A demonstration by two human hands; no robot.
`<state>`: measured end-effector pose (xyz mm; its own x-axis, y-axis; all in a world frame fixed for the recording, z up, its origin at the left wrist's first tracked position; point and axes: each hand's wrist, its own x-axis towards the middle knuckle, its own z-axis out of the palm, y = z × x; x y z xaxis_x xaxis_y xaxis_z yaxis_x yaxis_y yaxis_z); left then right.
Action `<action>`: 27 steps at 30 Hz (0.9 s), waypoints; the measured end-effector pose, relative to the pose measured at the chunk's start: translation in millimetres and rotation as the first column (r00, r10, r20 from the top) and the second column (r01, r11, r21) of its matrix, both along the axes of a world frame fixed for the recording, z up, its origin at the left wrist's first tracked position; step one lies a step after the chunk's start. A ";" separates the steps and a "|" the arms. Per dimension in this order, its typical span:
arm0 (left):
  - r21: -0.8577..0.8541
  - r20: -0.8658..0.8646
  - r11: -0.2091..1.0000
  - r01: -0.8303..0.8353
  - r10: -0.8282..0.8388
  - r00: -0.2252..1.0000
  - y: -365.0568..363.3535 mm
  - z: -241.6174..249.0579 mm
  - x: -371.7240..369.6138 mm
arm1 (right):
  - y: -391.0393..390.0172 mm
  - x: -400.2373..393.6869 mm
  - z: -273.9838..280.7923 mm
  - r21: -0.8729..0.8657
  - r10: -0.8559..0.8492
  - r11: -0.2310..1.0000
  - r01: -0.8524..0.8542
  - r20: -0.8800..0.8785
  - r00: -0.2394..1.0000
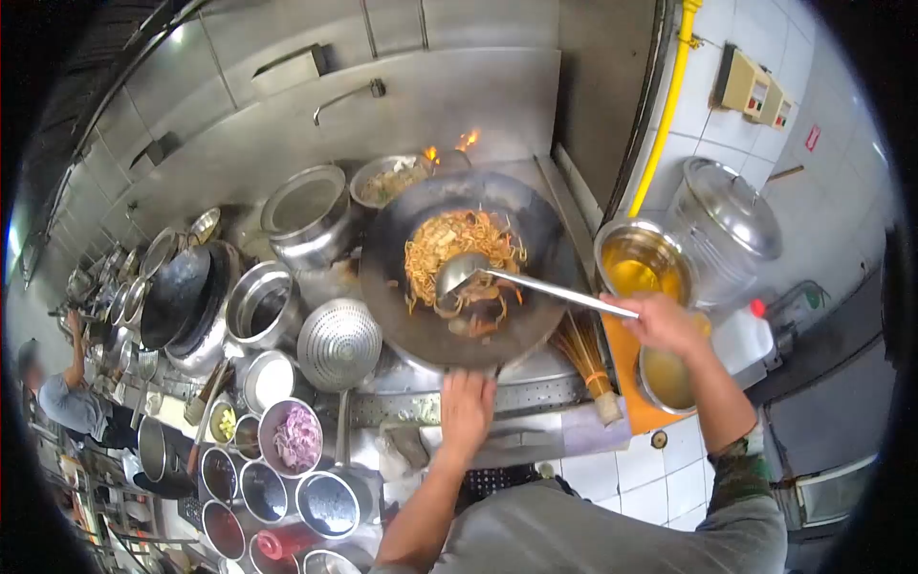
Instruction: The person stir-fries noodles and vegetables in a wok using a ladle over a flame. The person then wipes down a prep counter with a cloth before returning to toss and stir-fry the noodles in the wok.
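Note:
A large dark wok [535, 239] sits on the stove in front of me, holding noodles [449, 239] mixed with bits of vegetable. My left hand [468, 407] is closed on the wok's near rim or handle; a cloth there cannot be made out. With my right hand [660, 323] I grip the end of a long steel ladle [535, 283]. Its bowl rests among the noodles near the wok's middle. Just beyond my right hand stands a metal bowl of yellow oil [639, 273], and below the hand is another bowl [666, 378] with cloudy liquid.
Left of the wok are a perforated strainer [339, 342], a lidded pot [306, 206] and a bowl of chopped onion [290, 437] among several sauce containers. Flames [467, 141] rise behind the wok. A bamboo brush [585, 368] lies at right. Another person [72, 397] works at far left.

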<state>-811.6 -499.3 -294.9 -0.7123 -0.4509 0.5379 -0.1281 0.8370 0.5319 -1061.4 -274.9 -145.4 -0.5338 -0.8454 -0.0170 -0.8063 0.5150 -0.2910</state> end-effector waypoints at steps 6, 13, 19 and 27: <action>0.020 -0.031 1.000 0.025 -0.024 0.999 19.0 60.5 30.8 | 44.5 -15.4 11.4 -0.081 0.058 0.996 -0.042 0.208 0.976; -0.001 -0.005 0.999 -0.047 0.047 0.999 3.6 6.7 0.4 | 4.8 -26.2 -12.4 -0.039 0.060 0.998 -0.057 0.070 0.996; 0.017 -0.014 1.000 -0.015 0.016 1.000 13.5 48.5 22.8 | 63.9 -20.9 -1.5 -0.071 0.000 0.997 0.026 0.352 0.936; 0.046 0.039 0.998 -0.049 0.047 0.998 -22.1 33.2 -29.4 | 22.8 13.0 -44.6 -0.101 -0.186 0.895 0.434 0.801 0.569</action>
<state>-841.0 -521.4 -261.8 -0.7088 -0.5092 0.4882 -0.1886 0.8037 0.5644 -1048.5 -252.1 -190.0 -0.6593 -0.6644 -0.3521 -0.0325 0.4931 -0.8694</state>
